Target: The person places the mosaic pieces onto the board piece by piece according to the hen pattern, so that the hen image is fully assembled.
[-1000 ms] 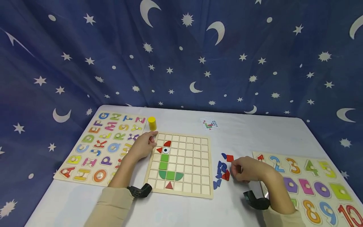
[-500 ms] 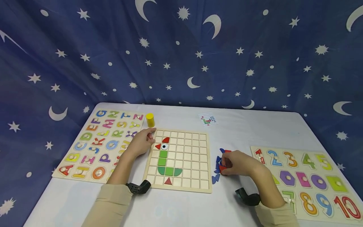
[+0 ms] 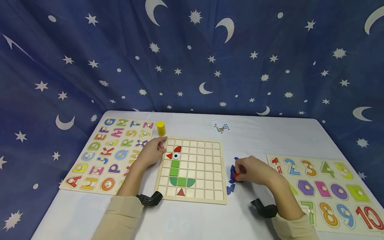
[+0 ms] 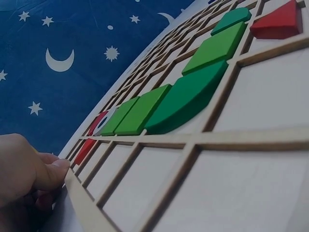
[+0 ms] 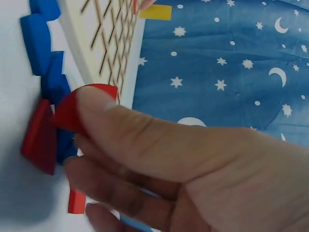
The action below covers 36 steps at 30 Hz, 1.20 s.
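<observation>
A wooden grid board (image 3: pixel 207 163) lies mid-table, with red, green and white-eyed pieces forming a bird shape. At its upper left corner, my left hand (image 3: pixel 152 151) holds the frame; in the left wrist view, the thumb (image 4: pixel 57 166) is at the board's edge. To the right of the board, my right hand (image 3: pixel 256 169) is over a small pile of pieces. Seen from the right wrist, it pinches a red curved-edged piece (image 5: pixel 67 113) under the thumb. Several blue pieces (image 5: pixel 36 43) and a red pointed piece (image 5: pixel 38 137) lie beside it, while a red block (image 5: pixel 76 200) shows below the fingers.
An alphabet puzzle board (image 3: pixel 99 156) lies at left, a number puzzle board (image 3: pixel 325 180) at right. A yellow cylinder (image 3: pixel 161 128) stands behind the grid board's left corner. Farther back lies a picture card (image 3: pixel 221 127) with a bird design. A starry curtain (image 3: pixel 192 60) hangs behind the table.
My right hand has moved left onto the pile and now pinches a red piece. My left hand stays at the board's corner. The head view has shifted slightly.
</observation>
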Tool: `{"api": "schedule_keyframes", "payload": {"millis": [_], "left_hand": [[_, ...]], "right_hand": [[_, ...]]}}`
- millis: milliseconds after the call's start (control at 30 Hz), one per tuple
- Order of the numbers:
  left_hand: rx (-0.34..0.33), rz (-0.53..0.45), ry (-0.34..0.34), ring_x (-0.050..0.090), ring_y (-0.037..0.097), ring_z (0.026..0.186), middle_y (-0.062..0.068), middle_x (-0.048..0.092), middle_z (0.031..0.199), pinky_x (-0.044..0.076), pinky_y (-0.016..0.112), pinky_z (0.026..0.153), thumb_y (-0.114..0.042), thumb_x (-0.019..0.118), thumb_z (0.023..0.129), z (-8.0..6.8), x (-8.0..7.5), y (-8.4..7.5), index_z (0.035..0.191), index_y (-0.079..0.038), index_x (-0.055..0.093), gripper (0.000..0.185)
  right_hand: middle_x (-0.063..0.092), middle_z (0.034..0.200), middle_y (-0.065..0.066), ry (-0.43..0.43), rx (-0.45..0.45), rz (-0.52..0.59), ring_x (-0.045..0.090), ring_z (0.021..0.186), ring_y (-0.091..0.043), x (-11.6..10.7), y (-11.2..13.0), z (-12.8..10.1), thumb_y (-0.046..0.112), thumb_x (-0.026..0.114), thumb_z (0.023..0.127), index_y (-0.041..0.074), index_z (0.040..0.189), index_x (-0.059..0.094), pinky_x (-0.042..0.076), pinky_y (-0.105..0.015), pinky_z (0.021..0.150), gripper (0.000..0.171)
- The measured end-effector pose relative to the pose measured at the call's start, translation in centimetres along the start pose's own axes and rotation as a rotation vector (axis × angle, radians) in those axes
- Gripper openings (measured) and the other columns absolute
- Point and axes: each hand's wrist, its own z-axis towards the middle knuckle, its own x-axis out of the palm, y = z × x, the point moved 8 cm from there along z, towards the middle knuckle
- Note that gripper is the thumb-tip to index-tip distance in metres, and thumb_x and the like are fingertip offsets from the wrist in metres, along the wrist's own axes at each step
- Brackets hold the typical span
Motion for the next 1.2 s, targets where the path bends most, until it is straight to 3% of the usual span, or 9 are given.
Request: {"api": "schedule_keyframes", "payload": {"millis": [133, 300, 433, 567, 800, 1200], "left_hand": [[0.001, 0.006, -0.005, 0.047, 0.018, 0.079, 0.005, 0.05, 0.091, 0.037, 0.031, 0.072, -0.01, 0.059, 0.092, 0.0, 0.1, 0.1, 0.14, -0.01, 0.046, 0.05], [-0.018, 0.007, -0.004, 0.046, 0.018, 0.079, 0.005, 0.05, 0.091, 0.037, 0.031, 0.072, -0.011, 0.058, 0.092, 0.2, -0.1, 0.5, 0.141, -0.012, 0.046, 0.05], [-0.024, 0.003, 0.002, 0.046, 0.018, 0.079, 0.005, 0.05, 0.09, 0.037, 0.031, 0.071, -0.011, 0.058, 0.092, 0.2, -0.2, 0.7, 0.141, -0.012, 0.045, 0.05], [-0.019, 0.001, 0.006, 0.046, 0.018, 0.079, 0.005, 0.05, 0.09, 0.037, 0.031, 0.072, -0.011, 0.059, 0.092, 0.3, -0.1, 0.7, 0.14, -0.011, 0.046, 0.05], [-0.019, 0.006, 0.007, 0.047, 0.018, 0.08, 0.004, 0.05, 0.091, 0.037, 0.032, 0.074, -0.011, 0.059, 0.092, 0.4, -0.2, 0.4, 0.14, -0.012, 0.047, 0.05], [-0.018, 0.012, 0.013, 0.047, 0.018, 0.081, 0.004, 0.051, 0.091, 0.038, 0.032, 0.074, -0.011, 0.059, 0.092, 0.7, 0.1, 0.4, 0.14, -0.012, 0.046, 0.05]], "right_hand": [[0.055, 0.069, 0.008, -0.079, -0.039, 0.001, 0.05, 0.064, -0.009, -0.7, 1.5, 0.8, 0.017, 0.075, 0.081, 0.02, 0.079, 0.059, 0.042, -0.023, 0.059, 0.016], [0.06, 0.077, 0.01, -0.159, -0.154, -0.005, 0.052, 0.066, -0.007, -0.8, 6.0, 2.7, 0.018, 0.07, 0.086, 0.019, 0.096, 0.066, 0.045, -0.023, 0.061, 0.011], [0.061, 0.083, 0.01, -0.169, -0.259, -0.009, 0.052, 0.071, -0.006, 0.0, 9.7, 4.5, 0.018, 0.066, 0.089, 0.02, 0.107, 0.067, 0.045, -0.023, 0.062, 0.019], [0.062, 0.083, 0.01, -0.144, -0.31, -0.001, 0.052, 0.074, -0.007, 1.6, 11.8, 6.0, 0.02, 0.065, 0.09, 0.02, 0.109, 0.068, 0.045, -0.023, 0.067, 0.019], [0.062, 0.078, 0.011, -0.174, -0.265, 0.043, 0.053, 0.069, -0.006, 2.9, 11.9, 7.2, 0.023, 0.065, 0.09, 0.02, 0.104, 0.069, 0.044, -0.022, 0.065, 0.015], [0.06, 0.072, 0.014, -0.239, -0.215, 0.056, 0.052, 0.063, -0.004, 3.6, 11.7, 7.1, 0.028, 0.068, 0.087, 0.022, 0.091, 0.069, 0.042, -0.022, 0.06, 0.007]]}}
